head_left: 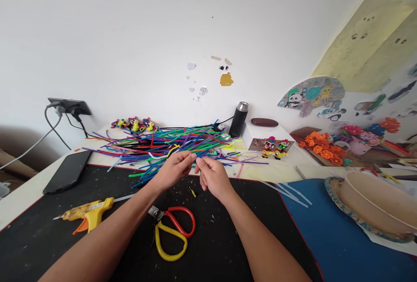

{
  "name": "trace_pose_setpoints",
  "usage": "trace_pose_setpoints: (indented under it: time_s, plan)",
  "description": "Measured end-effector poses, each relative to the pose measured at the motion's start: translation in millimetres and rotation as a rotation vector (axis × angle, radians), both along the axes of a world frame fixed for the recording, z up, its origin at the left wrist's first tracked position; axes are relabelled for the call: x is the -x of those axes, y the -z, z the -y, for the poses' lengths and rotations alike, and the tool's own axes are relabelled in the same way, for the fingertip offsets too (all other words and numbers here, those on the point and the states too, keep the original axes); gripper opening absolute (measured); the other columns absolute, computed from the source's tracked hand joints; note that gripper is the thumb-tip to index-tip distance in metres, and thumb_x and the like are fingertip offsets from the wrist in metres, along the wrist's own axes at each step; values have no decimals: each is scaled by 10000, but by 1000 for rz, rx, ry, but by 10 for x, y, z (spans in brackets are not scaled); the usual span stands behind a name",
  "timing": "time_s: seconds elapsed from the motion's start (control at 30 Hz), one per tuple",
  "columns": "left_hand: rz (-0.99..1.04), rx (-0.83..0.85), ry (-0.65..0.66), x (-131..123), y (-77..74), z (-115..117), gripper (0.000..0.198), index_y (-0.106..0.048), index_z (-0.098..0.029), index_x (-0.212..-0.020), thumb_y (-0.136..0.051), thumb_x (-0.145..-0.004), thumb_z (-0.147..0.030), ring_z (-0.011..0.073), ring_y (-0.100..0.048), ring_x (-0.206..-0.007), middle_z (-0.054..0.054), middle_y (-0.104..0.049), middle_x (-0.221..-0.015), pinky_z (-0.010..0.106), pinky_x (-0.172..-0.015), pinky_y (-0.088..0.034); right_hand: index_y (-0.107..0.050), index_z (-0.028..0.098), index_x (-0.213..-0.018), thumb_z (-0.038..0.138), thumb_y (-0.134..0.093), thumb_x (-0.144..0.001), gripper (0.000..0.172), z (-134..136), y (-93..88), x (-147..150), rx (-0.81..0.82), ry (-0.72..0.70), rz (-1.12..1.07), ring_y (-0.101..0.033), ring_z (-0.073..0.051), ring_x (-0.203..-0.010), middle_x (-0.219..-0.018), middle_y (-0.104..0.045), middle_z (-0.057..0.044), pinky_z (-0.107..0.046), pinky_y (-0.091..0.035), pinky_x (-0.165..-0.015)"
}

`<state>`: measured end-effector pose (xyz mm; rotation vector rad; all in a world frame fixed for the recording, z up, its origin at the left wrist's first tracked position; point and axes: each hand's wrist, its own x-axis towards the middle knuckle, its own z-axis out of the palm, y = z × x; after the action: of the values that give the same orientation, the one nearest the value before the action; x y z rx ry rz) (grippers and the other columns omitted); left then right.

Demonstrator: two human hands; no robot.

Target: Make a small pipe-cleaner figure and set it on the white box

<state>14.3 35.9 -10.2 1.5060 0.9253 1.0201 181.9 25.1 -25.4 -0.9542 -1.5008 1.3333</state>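
Observation:
My left hand [176, 170] and my right hand [213, 177] meet above the black mat [221, 238], fingertips pinched together and nearly touching. Whatever lies between the fingers is too small or hidden to make out. A yellow and black bent piece [172, 150] shows just behind my left hand; I cannot tell if it is held. Beyond both hands spreads a heap of coloured pipe cleaners [156, 145]. Beneath them a small yellow-green scrap [193, 192] lies on the mat. Scissors with one red and one yellow handle [172, 234] lie below my left hand, blades partly covered by the forearm.
A yellow glue gun [93, 214] and a dark phone [68, 172] lie at left. Behind stand a black flask [239, 120], a white box [260, 132] and small pipe-cleaner figures [270, 147]. Clear glue sticks [289, 193] and a large bowl [374, 199] are at right.

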Motion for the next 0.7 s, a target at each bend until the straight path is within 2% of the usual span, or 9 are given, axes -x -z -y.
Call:
trace_pose_setpoints:
  time_s: [0.2,0.33,0.47,0.57,0.7]
  plan:
    - [2,19,-49,-58,33,-7,527,-513,-201,-657,-638,-900,-652,77,-286,-449,-84,-368,-504,236,-449,-224,-584,206,-744,613,-523,-993,482,-9,14,-15,2,-4,9,-440,-100,-310,-384,-441,86,-213,-320,-375]
    - [167,87,-127,-86,10,-5,549,-420,-217,-600,-714,-853,-605,57,-242,-426,-100,-315,-493,231,-434,-215,-647,186,-868,604,-501,-1012,465,-6,-22,-57,-4,-48,22,-504,-102,-354,-487,-557,56,-204,-346,-384]
    - [292,139,-188,-66,-34,-21,570,-366,-224,-578,-778,-804,-546,45,-223,-421,-105,-283,-514,223,-414,-185,-665,184,-947,594,-490,-1018,452,-28,-56,-101,-12,5,-8,-535,-104,-376,-543,-572,51,-202,-338,-382]
    - [295,145,-186,-57,-41,-27,570,-365,-224,-570,-779,-805,-538,46,-223,-422,-101,-278,-520,222,-407,-182,-646,197,-992,591,-513,-1014,416,-35,-51,-113,-42,45,-6,-544,-101,-395,-595,-591,52,-202,-353,-397]
    - [198,88,-172,-78,-19,-8,558,-393,-225,-579,-744,-829,-579,60,-265,-425,-91,-306,-511,227,-417,-228,-635,214,-1025,567,-538,-1019,365,-18,-22,-97,-87,21,72,-562,-103,-421,-638,-613,50,-208,-384,-432]
